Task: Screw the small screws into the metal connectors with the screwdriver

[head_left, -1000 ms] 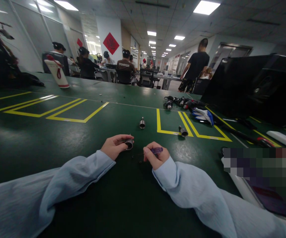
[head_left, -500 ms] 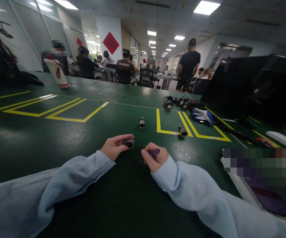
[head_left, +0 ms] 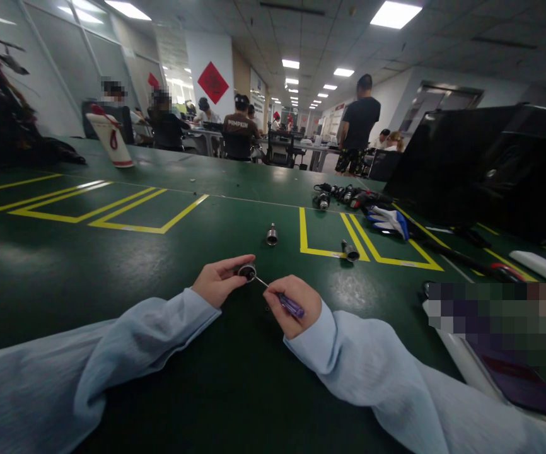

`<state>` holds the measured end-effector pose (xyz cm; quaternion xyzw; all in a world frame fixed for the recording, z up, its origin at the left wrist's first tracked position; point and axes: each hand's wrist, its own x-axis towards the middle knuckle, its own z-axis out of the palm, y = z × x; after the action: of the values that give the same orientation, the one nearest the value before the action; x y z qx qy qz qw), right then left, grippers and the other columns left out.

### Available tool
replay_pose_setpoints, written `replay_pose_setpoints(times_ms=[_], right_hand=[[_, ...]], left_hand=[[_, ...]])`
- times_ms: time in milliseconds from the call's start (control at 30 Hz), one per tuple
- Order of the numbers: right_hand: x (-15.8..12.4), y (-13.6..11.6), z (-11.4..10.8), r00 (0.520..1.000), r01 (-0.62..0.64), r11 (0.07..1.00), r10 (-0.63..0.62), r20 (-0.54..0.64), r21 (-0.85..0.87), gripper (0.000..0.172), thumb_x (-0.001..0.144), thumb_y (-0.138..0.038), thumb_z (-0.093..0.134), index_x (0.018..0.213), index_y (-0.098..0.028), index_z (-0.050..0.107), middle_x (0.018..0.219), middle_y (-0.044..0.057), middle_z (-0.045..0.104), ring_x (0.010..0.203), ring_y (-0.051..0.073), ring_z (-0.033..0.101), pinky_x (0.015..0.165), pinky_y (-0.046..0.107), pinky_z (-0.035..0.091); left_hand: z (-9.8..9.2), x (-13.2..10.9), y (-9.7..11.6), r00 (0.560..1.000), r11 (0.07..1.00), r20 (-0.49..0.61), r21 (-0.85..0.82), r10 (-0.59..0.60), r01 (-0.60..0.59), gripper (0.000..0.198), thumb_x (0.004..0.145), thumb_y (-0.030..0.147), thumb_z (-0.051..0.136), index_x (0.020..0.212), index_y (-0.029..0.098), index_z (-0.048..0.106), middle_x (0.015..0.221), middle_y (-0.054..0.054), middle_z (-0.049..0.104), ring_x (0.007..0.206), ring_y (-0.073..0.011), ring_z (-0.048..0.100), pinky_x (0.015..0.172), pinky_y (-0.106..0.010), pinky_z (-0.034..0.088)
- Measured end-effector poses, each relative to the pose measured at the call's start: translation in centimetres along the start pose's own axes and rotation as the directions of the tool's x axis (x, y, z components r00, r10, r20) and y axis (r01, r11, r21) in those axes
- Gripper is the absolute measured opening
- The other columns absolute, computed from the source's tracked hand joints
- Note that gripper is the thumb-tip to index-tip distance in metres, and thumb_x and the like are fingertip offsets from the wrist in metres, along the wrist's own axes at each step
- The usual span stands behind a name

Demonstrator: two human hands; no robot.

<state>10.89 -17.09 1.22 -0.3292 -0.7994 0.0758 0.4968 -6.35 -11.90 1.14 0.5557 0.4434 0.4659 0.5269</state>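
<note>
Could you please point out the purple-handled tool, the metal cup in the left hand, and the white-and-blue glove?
Purple-handled tool (head_left: 292, 306): head view, on its handle.
Metal cup (head_left: 247, 272): head view, on its open end.
White-and-blue glove (head_left: 387, 219): head view, on its white part.

Shirt (head_left: 241, 126), brown, worn by a seated person (head_left: 241, 103) ahead of you: "PUMPKIN", pale capitals, one line across the back.

Sign (head_left: 213, 82), red diamond, on the white pillar (head_left: 207, 49) before you: one large dark mark, which you cannot make out.

Smaller diamond (head_left: 153, 80), red, to your left of the pillar: any marking too small for you to read.

Board (head_left: 257, 93), pale, to your right of the pillar: dark marks, illegible.

Labels (head_left: 407, 263), white, on your table's yellow tape (head_left: 302, 232): print too small to read.
</note>
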Motion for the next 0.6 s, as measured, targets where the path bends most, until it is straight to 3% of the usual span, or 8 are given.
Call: replay_pose_setpoints(times_ms=[233,400,600], right_hand=[[0.10,0.40,0.33,0.992,0.114,0.990,-0.109,0.057,-0.079,0.010,0.078,-0.017,0.045,0.076,-0.016,0.055,0.070,0.005,0.062,0.065,0.014,0.055,0.062,0.025,0.045],[0.08,0.53,0.37,0.984,0.164,0.980,-0.154,0.092,-0.110,0.008,0.077,-0.018,0.047,0.077,-0.015,0.054,0.072,0.005,0.063,0.066,0.014,0.055,0.063,0.026,0.044],[-0.04,0.19,0.23,0.982,0.168,0.977,-0.154,0.111,-0.132,0.008,0.078,-0.018,0.046,0.076,-0.016,0.054,0.071,0.005,0.062,0.065,0.014,0.054,0.062,0.026,0.044]], left_hand=[[0.31,-0.22,0.14,1.000,1.000,0.006,0.022,0.015,-0.015,0.048,0.051,0.018,0.069,0.098,0.010,0.062,0.099,-0.010,0.065,0.092,-0.0226,0.060,0.091,-0.036,0.043],[0.65,-0.29,0.47,0.999,0.999,-0.032,0.033,0.012,-0.011,0.040,0.049,0.020,0.069,0.088,0.010,0.065,0.086,-0.008,0.069,0.085,-0.0219,0.063,0.085,-0.035,0.047],[0.63,-0.30,0.29,0.999,0.999,-0.044,0.047,0.013,-0.011,0.037,0.050,0.021,0.068,0.086,0.010,0.065,0.082,-0.007,0.069,0.082,-0.0211,0.064,0.084,-0.034,0.048]])
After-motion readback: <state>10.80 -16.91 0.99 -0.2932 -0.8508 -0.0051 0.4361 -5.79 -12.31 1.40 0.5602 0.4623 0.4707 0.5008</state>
